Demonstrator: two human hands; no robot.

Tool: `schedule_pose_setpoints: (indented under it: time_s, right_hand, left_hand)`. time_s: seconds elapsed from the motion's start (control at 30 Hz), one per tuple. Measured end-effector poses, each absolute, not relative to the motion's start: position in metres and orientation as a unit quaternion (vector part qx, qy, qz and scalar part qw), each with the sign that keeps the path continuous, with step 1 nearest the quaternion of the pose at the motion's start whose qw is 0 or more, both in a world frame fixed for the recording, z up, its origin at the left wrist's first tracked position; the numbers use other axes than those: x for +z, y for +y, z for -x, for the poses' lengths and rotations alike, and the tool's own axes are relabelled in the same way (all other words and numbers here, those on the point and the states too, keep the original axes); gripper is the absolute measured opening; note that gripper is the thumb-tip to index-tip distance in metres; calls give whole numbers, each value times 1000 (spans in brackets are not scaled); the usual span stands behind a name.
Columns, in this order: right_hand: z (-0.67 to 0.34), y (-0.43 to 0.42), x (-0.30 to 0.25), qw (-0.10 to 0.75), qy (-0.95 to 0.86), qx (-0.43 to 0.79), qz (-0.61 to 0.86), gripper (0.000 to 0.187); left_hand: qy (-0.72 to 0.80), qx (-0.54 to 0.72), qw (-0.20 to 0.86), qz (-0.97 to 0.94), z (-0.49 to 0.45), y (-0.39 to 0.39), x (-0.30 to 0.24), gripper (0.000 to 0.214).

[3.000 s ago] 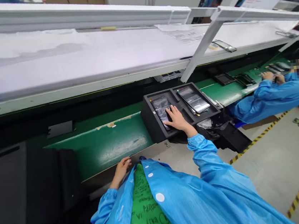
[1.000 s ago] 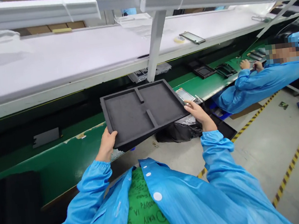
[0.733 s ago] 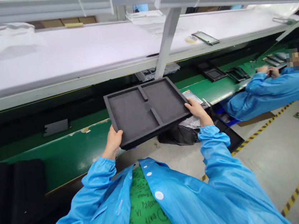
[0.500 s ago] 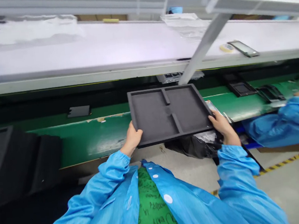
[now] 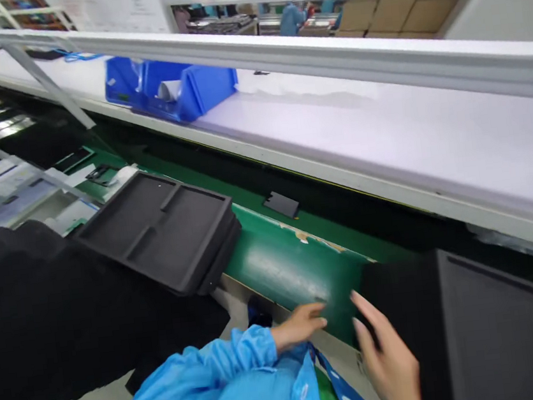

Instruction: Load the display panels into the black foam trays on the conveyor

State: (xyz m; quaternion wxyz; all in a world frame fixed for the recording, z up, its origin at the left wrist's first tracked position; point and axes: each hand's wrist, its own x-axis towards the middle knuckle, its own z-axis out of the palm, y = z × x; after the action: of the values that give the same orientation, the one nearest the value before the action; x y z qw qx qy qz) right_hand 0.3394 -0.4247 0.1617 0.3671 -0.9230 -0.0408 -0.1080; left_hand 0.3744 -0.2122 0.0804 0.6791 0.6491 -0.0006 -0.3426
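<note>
A black foam tray (image 5: 154,229) with two shallow compartments lies at the left, resting on a dark stack of foam (image 5: 43,315). Neither hand touches it. My left hand (image 5: 300,324) reaches out flat, fingers extended, over the edge of the green conveyor panel (image 5: 294,274). My right hand (image 5: 386,366) is open at the bottom, its spread fingers at the left edge of a large black foam block (image 5: 482,323). Whether those fingers touch the block is hard to tell. Nothing is held in either hand.
A long white shelf (image 5: 383,129) runs above the green line. Blue plastic bins (image 5: 172,89) stand on it. A small black piece (image 5: 280,205) lies on the dark belt. A distant person in blue (image 5: 294,20) stands beyond the shelf.
My view has swung far round. The tray has left both hands and now lies on the dark stack. Both hands have opened and moved away from it.
</note>
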Motion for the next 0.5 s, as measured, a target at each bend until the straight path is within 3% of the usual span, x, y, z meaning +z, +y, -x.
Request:
schedule_pose_setpoints:
  time_s: [0.1,0.2,0.3,0.5]
  right_hand:
    - [-472,-325,97,342,-74,-12,937,55]
    - [-600,-277,36,186,-55,135,972,69]
    - [-694,-259,-1,36,-47,200,978,80]
    - [-765,-244,-20,-50,-58,205,976,65]
  left_hand:
    - [78,-305,675,-667,-380,-136,49,69]
    - [137,-278,697,-647,-374,-82,17,64]
    - [218,-269,711,-611,-363,-46,-17,69]
    - [249,-299,733,-558,-357,-12,-69,70]
